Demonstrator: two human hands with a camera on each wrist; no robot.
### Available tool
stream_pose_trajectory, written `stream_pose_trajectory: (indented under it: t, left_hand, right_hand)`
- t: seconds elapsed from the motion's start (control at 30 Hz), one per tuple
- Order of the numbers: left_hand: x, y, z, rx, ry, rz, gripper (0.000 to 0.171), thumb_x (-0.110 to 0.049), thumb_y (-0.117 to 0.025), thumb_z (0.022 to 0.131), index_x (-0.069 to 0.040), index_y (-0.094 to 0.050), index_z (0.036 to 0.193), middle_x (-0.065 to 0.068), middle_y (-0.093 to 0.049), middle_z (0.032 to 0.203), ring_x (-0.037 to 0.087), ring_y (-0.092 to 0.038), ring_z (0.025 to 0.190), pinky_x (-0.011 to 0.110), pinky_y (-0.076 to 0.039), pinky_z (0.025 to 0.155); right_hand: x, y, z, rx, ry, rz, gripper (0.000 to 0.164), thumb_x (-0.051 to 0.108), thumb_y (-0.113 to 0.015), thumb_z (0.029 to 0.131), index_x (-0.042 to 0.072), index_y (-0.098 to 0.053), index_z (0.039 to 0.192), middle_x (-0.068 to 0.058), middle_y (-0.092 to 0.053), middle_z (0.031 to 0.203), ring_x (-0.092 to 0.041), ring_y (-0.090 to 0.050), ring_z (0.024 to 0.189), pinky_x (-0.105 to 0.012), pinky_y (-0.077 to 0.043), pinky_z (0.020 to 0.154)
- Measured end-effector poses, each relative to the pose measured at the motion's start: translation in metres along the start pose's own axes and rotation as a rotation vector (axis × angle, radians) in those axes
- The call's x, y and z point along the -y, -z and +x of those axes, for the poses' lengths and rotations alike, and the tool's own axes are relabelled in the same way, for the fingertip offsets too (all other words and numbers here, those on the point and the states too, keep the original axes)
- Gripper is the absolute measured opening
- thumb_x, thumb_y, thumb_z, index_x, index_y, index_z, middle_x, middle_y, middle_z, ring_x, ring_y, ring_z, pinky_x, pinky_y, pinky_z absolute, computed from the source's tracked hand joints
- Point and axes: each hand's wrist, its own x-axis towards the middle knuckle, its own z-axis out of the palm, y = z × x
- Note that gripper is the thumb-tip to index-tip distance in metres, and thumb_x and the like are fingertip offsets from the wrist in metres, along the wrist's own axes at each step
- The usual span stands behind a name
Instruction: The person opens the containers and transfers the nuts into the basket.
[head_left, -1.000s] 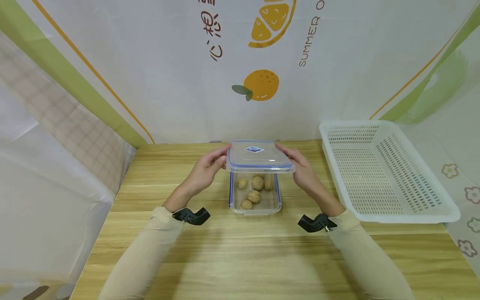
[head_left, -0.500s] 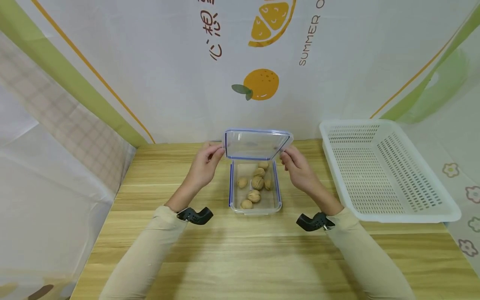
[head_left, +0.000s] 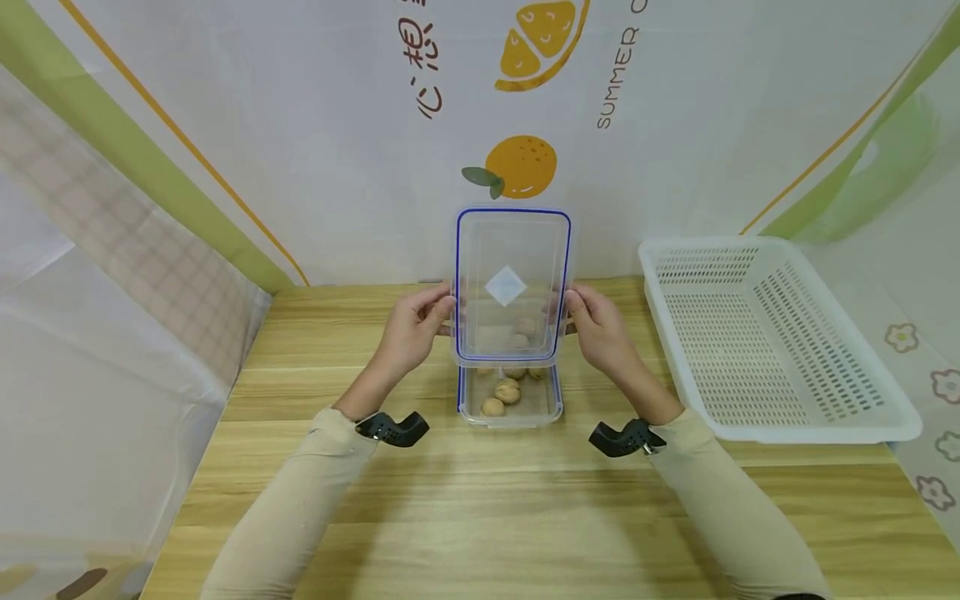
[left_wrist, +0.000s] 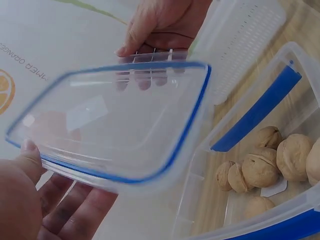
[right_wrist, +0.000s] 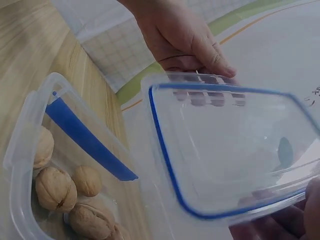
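Note:
A clear plastic lid (head_left: 513,242) with a blue seal is tilted up over the far part of a clear food container (head_left: 540,410), its underside facing me. My left hand (head_left: 411,329) pinches the lid's left edge, thumb on the near face and fingers behind. On the opposite edge, my right hand (head_left: 600,332) holds it the same way. Several walnuts (head_left: 507,392) lie in the container; the far ones show only through the lid. The left wrist view has the lid (left_wrist: 130,120) beside the container with its walnuts (left_wrist: 260,167).
To the right stands a white perforated plastic basket (head_left: 738,350) on the wooden table (head_left: 480,517). Behind the table hangs a white cloth (head_left: 360,200) printed with oranges and lettering.
The lid was lying nearly flat above the container, then tipped. Now it stands steeply with its underside toward me. Both hands have stayed on its side edges.

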Motion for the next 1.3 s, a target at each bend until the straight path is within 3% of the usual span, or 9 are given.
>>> stream_pose_trajectory:
  t: [0.13, 0.23, 0.33, 0.53, 0.8, 1.0, 1.2, 1.3]
  left_hand:
    - [-0.001, 0.001, 0.0, 0.003, 0.033, -0.02, 0.046, -0.003, -0.053, 0.105, 0.001, -0.045, 0.151, 0.03, -0.067, 0.112, 0.009, -0.069, 0.08, 0.03, -0.066, 0.066]
    - [0.0, 0.003, 0.0, 0.021, 0.061, -0.025, 0.054, -0.004, -0.053, 0.106, -0.011, -0.038, 0.158, 0.027, -0.068, 0.111, 0.013, -0.069, 0.078, 0.032, -0.066, 0.062]
    - [0.001, 0.005, 0.0, 0.042, 0.102, -0.024, 0.057, -0.007, -0.053, 0.107, -0.016, -0.035, 0.16, 0.025, -0.068, 0.111, 0.017, -0.068, 0.077, 0.033, -0.066, 0.059]
    - [0.001, 0.011, 0.0, 0.079, 0.181, -0.062, 0.055, -0.008, -0.05, 0.108, -0.014, -0.033, 0.16, 0.026, -0.067, 0.114, 0.018, -0.069, 0.078, 0.032, -0.065, 0.06]
    - [-0.002, 0.023, -0.002, 0.118, 0.238, -0.094, 0.056, -0.006, -0.047, 0.108, -0.012, -0.029, 0.161, 0.031, -0.065, 0.12, 0.015, -0.071, 0.079, 0.031, -0.066, 0.062]
    - [0.002, 0.047, -0.015, 0.137, 0.31, -0.065, 0.059, -0.005, -0.046, 0.109, -0.012, -0.024, 0.163, 0.034, -0.061, 0.125, 0.015, -0.072, 0.082, 0.035, -0.067, 0.068]
    - [0.003, 0.071, -0.024, 0.146, 0.328, -0.023, 0.06, -0.007, -0.046, 0.109, -0.012, -0.021, 0.163, 0.03, -0.063, 0.121, 0.014, -0.072, 0.083, 0.034, -0.067, 0.072]
    - [0.0, 0.084, -0.029, 0.153, 0.332, -0.014, 0.061, -0.008, -0.045, 0.109, -0.01, -0.018, 0.164, 0.025, -0.065, 0.119, 0.014, -0.072, 0.084, 0.034, -0.067, 0.073]
  right_hand:
    - [0.001, 0.0, 0.0, 0.013, -0.032, 0.033, 0.039, 0.01, -0.04, 0.111, -0.005, -0.047, 0.146, -0.03, -0.069, 0.104, -0.01, -0.068, 0.079, -0.03, -0.065, 0.068]
    - [0.0, 0.001, 0.0, 0.027, -0.063, 0.039, 0.047, 0.009, -0.042, 0.11, 0.003, -0.035, 0.157, -0.03, -0.07, 0.099, -0.013, -0.068, 0.074, -0.031, -0.064, 0.066]
    - [0.0, 0.002, 0.0, 0.047, -0.115, 0.002, 0.054, 0.012, -0.045, 0.11, 0.012, -0.028, 0.162, -0.026, -0.07, 0.092, -0.021, -0.067, 0.071, -0.031, -0.064, 0.063]
    - [0.006, 0.0, 0.003, 0.104, -0.23, -0.027, 0.058, 0.016, -0.046, 0.11, 0.018, -0.023, 0.163, -0.02, -0.07, 0.09, -0.028, -0.066, 0.072, -0.038, -0.065, 0.065]
    - [0.016, -0.004, 0.011, 0.216, -0.274, -0.008, 0.064, 0.008, -0.044, 0.109, 0.009, -0.012, 0.164, -0.028, -0.07, 0.105, -0.023, -0.065, 0.066, -0.034, -0.064, 0.057]
    - [0.019, -0.026, 0.019, 0.305, -0.309, 0.017, 0.067, 0.008, -0.045, 0.109, 0.014, -0.008, 0.165, -0.025, -0.07, 0.109, -0.023, -0.07, 0.073, -0.037, -0.066, 0.06]
    - [0.026, -0.048, 0.025, 0.329, -0.296, 0.014, 0.067, 0.007, -0.045, 0.109, 0.013, -0.009, 0.165, -0.021, -0.072, 0.106, -0.028, -0.072, 0.082, -0.051, -0.066, 0.067]
    - [0.03, -0.061, 0.027, 0.337, -0.288, 0.006, 0.068, 0.006, -0.046, 0.108, 0.013, -0.008, 0.165, -0.021, -0.072, 0.107, -0.029, -0.072, 0.084, -0.052, -0.066, 0.069]
